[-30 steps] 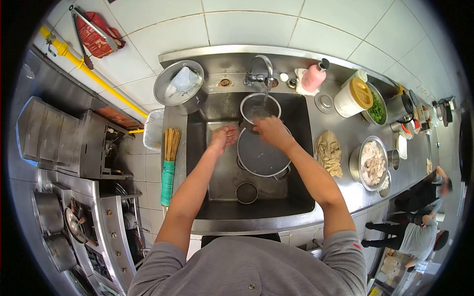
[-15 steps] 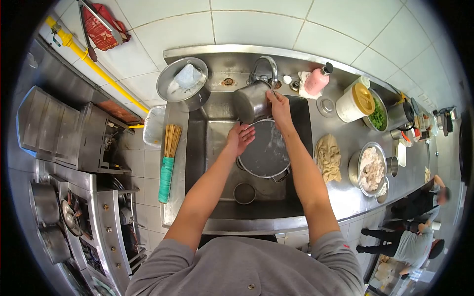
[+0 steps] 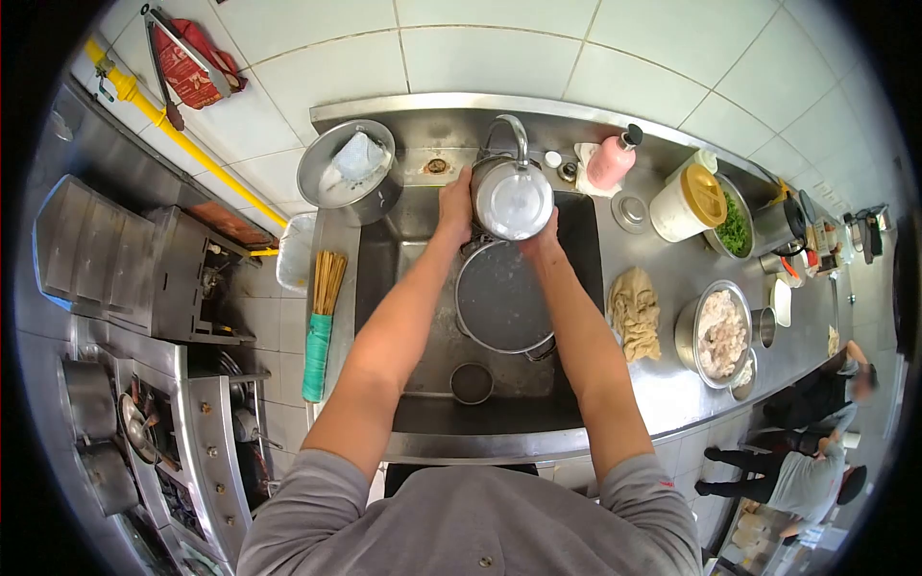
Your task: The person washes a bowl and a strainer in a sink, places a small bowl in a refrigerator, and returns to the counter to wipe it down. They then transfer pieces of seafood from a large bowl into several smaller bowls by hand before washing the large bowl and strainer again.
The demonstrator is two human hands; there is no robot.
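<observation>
Pot point(image 3: 514, 199) was between two hands in the head view, up under the tap point(image 3: 520, 134) at the far end of the sink point(image 3: 415, 403). Its round, shiny end faced up, but I cannot tell if that was the open end or the bottom. The left hand point(image 3: 455, 204) held the left side of it, with the fingers pointing away from the body and bent along the metal; I cannot tell if they were pressed together. The right hand point(image 3: 543, 237) held the low right side, and most of its fingers were hidden, so I cannot tell if they were spread or together. Just below sat a big pan point(image 3: 504, 300) in the sink, and nearer the body was a small cup point(image 3: 472, 383). To the left of the tap, a tall pan point(image 3: 351, 178) on the counter point(image 3: 567, 438) had a pale blue cloth point(image 3: 359, 156) and suds in it. A stick brush point(image 3: 328, 283) with a green wrap lay on the left edge. Right of the sink were a pink bottle point(image 3: 611, 161), a flat lid point(image 3: 629, 211), a tan rag point(image 3: 634, 312), a tub point(image 3: 680, 204) with a yellow top, a bowl of greens point(image 3: 734, 230) and a bowl of pale food point(image 3: 720, 331). Two people were far off at the right.
</observation>
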